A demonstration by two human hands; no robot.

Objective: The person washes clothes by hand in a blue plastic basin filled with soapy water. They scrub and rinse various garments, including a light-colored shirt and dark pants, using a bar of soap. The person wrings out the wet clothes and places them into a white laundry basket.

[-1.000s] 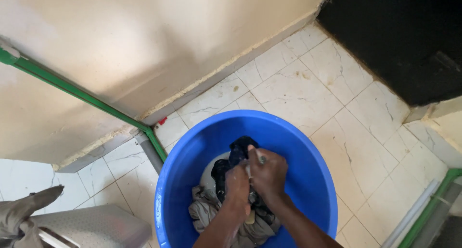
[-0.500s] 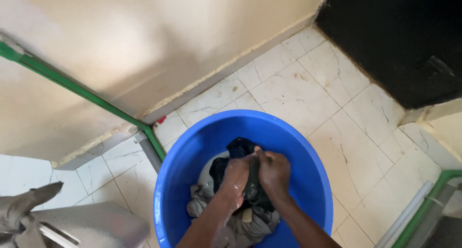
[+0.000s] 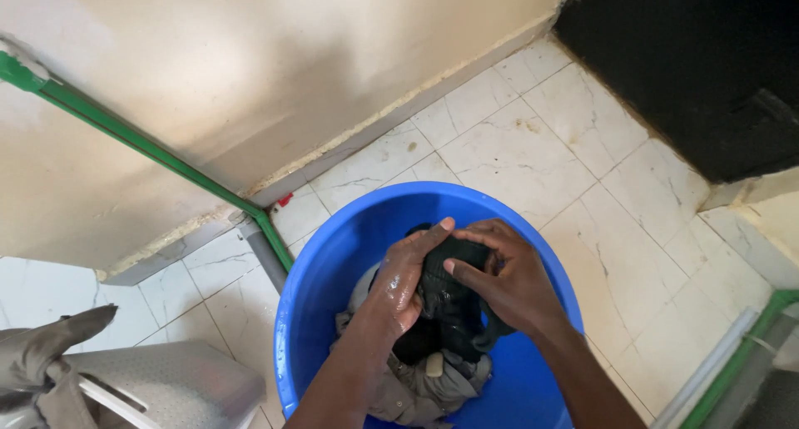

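Observation:
A round blue plastic basin [image 3: 333,271] stands on the tiled floor, low in the middle of the view. Inside it lie wet clothes: a dark, nearly black garment [image 3: 445,300] on top and a grey one [image 3: 416,387] under it. My left hand [image 3: 404,279], wet and shiny, grips the dark garment from the left side. My right hand [image 3: 508,275] clutches the same garment from the right, fingers curled over its top fold. Both hands meet above the middle of the basin.
White marbled floor tiles [image 3: 516,146] surround the basin. A beige wall [image 3: 250,71] with a green pipe [image 3: 158,154] runs behind it. A dark doorway [image 3: 699,63] lies at the upper right. A grey perforated plastic chair [image 3: 150,379] with a cloth on it stands at the lower left.
Both hands have shifted up the dark garment and bunched it tighter between them. The view has tilted slightly; the basin sits a little lower in the picture.

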